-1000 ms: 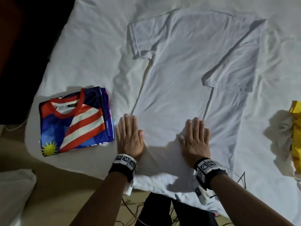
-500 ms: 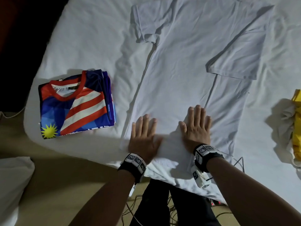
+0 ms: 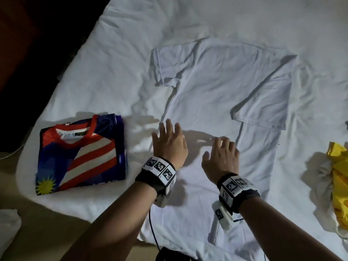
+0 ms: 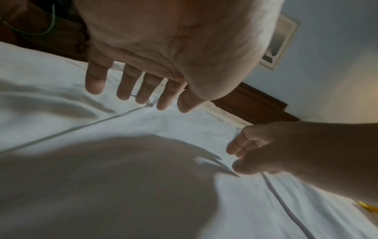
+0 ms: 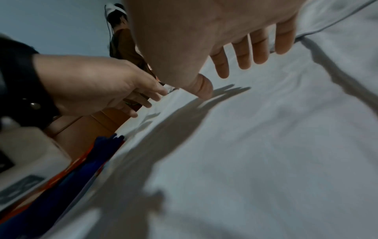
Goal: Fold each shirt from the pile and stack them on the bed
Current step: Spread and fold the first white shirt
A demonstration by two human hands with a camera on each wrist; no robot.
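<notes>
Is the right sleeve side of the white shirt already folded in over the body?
Yes, the head view shows one side of the white cotton shirt folded inward, its sleeve lying on the body.

Spread shirt (image 3: pixel 216 102): showing plain white, no print.
Bed sheet (image 3: pixel 116 59): showing white, nearly matching the spread shirt.
Folded jersey (image 3: pixel 81 153): showing dark blue ground, red collar band, red and white diagonal stripes, a yellow sunburst at the lower corner.
Garment pile (image 3: pixel 339 181): showing bright yellow with pale grey-white cloth.
Wristbands (image 3: pixel 158 172): showing black straps with white blocks carrying black square-code patterns.
</notes>
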